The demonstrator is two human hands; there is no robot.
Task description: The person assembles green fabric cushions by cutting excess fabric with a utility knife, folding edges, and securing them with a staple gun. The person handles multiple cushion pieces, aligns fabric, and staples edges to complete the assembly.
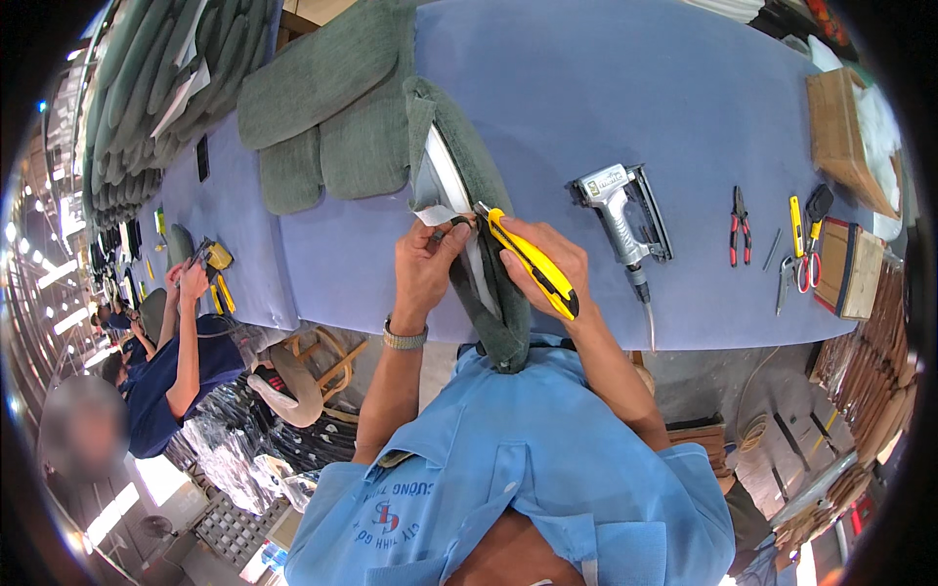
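A long green fabric-covered cushion [476, 156] stands on its edge, running from the blue table toward my body, its underside turned to the left with a white strip and grey lining [430, 186] showing. My left hand [427, 264] pinches the edge of the lining and fabric near the cushion's middle. In my right hand [549, 256] is a yellow utility knife [535, 266], its tip against the cushion's opening close to my left fingertips. Whether the blade touches the fabric I cannot tell.
Right of the cushion lies a silver staple gun [616, 210] with its hose. Farther right are red-handled pliers [740, 227], red-handled scissors [807, 272] and a cardboard box [850, 142]. More green cushions [332, 107] lie at the back left. A co-worker [186, 361] works at the left.
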